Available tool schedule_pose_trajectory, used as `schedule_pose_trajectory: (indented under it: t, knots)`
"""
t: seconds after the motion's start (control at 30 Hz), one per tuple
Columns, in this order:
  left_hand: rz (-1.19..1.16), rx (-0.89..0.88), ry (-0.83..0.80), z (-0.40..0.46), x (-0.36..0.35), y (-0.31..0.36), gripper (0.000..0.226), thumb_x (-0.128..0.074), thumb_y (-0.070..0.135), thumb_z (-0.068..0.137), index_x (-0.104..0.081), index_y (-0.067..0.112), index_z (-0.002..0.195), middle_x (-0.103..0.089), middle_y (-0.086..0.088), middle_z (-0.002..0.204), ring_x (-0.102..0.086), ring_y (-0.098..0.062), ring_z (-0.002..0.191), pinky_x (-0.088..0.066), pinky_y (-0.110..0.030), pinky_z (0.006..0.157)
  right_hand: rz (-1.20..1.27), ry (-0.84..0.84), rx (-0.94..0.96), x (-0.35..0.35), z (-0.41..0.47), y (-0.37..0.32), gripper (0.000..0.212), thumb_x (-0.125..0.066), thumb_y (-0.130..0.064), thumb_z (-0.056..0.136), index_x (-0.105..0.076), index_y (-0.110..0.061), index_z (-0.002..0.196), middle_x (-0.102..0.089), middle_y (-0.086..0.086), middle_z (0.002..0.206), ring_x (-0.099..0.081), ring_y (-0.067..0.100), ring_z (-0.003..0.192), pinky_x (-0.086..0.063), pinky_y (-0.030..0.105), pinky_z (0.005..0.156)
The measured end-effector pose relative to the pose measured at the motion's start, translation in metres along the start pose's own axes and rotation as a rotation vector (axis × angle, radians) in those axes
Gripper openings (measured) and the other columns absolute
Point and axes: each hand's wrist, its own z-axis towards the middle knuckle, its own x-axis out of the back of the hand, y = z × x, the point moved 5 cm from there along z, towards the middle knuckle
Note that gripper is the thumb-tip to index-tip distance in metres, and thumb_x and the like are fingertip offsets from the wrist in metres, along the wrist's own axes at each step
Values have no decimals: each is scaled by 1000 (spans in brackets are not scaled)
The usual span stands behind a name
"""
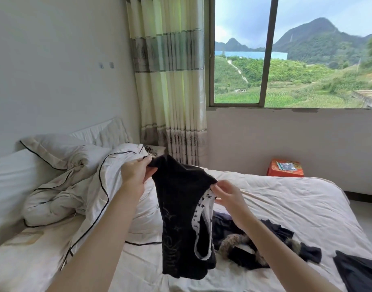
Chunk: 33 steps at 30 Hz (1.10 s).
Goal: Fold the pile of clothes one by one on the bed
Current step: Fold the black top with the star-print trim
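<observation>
I hold a black garment (180,209) with a white star-printed trim up over the bed (286,199). My left hand (136,171) grips its upper left corner at chest height. My right hand (227,196) pinches the upper right edge beside the starred trim. The cloth hangs down between my arms and its lower end reaches the sheet. Behind it lies a pile of dark clothes (250,243), one with a fur trim, partly hidden by my right forearm.
A crumpled white duvet with black piping (75,186) and pillows (54,150) fill the left of the bed. Another dark garment (357,272) lies at the lower right corner. An orange box (286,168) stands on the floor by the far wall under the window.
</observation>
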Motion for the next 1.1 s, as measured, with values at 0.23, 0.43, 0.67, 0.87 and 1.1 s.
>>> schedule_pose_trajectory:
  t: [0.23, 0.43, 0.67, 0.87, 1.1]
  knots:
    - [891, -349, -374, -19, -32, -8, 39, -64, 29, 90, -54, 17, 125, -58, 5, 112, -55, -12, 103, -41, -22, 82, -298, -148, 211, -13, 21, -57, 4, -64, -13, 89, -64, -11, 85, -63, -5, 72, -55, 4, 65, -42, 13, 62]
    - [813, -520, -656, -56, -73, -17, 23, -70, 14, 85, -67, 8, 106, -66, 5, 91, -63, -11, 93, -48, -22, 87, -115, -159, 223, -5, 10, -73, 6, -71, -14, 84, -71, -13, 77, -68, -3, 67, -59, 3, 61, -46, 15, 59]
    - [795, -626, -681, -57, -84, -15, 17, -67, 14, 87, -61, 28, 80, -61, 15, 73, -56, 7, 69, -41, -11, 71, -288, -367, 61, 25, -5, -31, 25, -62, -18, 91, -65, 3, 79, -56, 1, 67, -47, 13, 64, -35, 23, 63]
    - [578, -591, -497, -39, -73, 15, 14, -55, 10, 94, -56, 22, 87, -58, 5, 82, -54, -4, 76, -41, -8, 69, -719, -283, 63, 63, -3, 12, 37, -69, -21, 86, -48, -19, 56, -43, -7, 55, -37, 6, 50, -29, 18, 52]
    - [763, -492, -445, -7, -34, 18, 1, -62, 17, 91, -63, 16, 90, -63, 3, 87, -57, -10, 85, -40, -18, 75, -556, -98, 55, 101, 19, -12, 21, -67, -8, 86, -63, -12, 66, -55, -6, 63, -46, 6, 61, -32, 12, 55]
